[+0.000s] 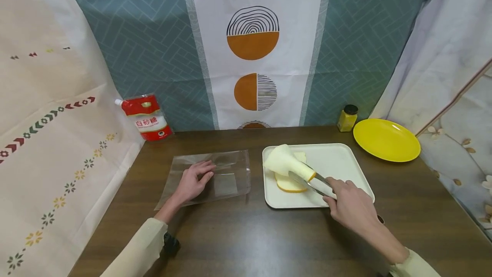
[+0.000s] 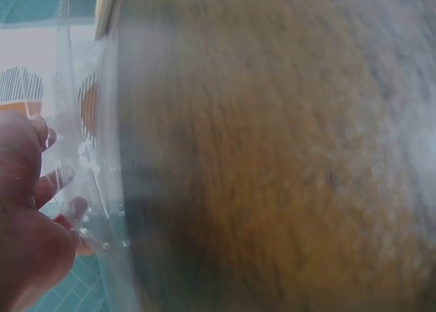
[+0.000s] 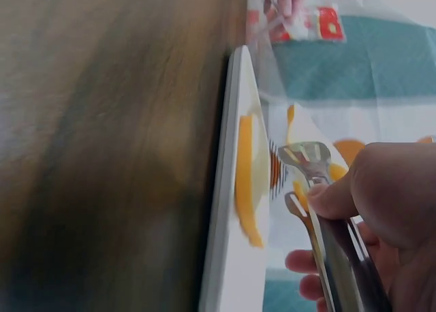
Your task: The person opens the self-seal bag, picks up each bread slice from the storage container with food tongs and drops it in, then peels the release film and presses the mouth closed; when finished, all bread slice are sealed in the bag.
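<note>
My right hand (image 1: 353, 206) grips metal tongs (image 3: 344, 264), thumb along one arm. Between the tong tips, a pale bread slice (image 1: 285, 161) with an orange-brown crust is bent over, its far part drooping. Below it, more bread (image 1: 291, 185) lies at the left side of a white rectangular tray (image 1: 338, 161). To the left, a flat clear plastic bag (image 1: 230, 168) lies on the table. My left hand (image 1: 194, 181) rests on it with relaxed fingers, thumb apart from the forefinger. In the left wrist view, clear film overlaps the fingertips.
A red and white sugar pouch (image 1: 150, 119) leans at the back left. Behind the tray stands a small yellow jar (image 1: 347, 119) with a black lid; a yellow plate (image 1: 386, 140) lies to its right. Patterned cloth (image 1: 153, 54) hangs along the back of the brown table (image 1: 238, 234).
</note>
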`<state>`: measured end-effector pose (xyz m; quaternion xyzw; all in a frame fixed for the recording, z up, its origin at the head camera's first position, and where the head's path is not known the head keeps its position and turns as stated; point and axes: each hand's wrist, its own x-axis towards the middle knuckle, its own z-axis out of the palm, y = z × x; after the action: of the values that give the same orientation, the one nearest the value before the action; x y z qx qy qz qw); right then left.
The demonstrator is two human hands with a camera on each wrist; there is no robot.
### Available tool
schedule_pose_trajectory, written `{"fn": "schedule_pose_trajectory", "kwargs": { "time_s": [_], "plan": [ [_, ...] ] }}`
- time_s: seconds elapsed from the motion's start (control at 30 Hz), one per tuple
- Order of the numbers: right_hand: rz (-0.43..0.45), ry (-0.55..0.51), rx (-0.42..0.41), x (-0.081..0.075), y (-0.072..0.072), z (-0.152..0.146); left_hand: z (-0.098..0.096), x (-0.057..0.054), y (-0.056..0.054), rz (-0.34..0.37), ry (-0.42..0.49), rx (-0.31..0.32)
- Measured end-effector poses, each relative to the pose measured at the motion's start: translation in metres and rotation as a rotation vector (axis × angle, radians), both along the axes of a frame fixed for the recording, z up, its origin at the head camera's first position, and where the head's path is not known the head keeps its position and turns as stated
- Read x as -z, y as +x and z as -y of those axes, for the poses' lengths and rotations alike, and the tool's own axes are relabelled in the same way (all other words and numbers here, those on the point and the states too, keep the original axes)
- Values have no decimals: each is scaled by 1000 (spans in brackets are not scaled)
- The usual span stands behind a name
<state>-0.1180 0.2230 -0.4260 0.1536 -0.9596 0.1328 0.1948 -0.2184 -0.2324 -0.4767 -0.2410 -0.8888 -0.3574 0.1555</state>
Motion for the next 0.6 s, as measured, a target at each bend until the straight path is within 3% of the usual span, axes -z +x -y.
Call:
{"fn": "schedule_pose_trajectory", "kwargs": {
  "time_s": [0.6],
  "plan": [
    [71,182,-220,-13,-36,51,-3,-1,1,-13,-3,-1]
  ]
}}
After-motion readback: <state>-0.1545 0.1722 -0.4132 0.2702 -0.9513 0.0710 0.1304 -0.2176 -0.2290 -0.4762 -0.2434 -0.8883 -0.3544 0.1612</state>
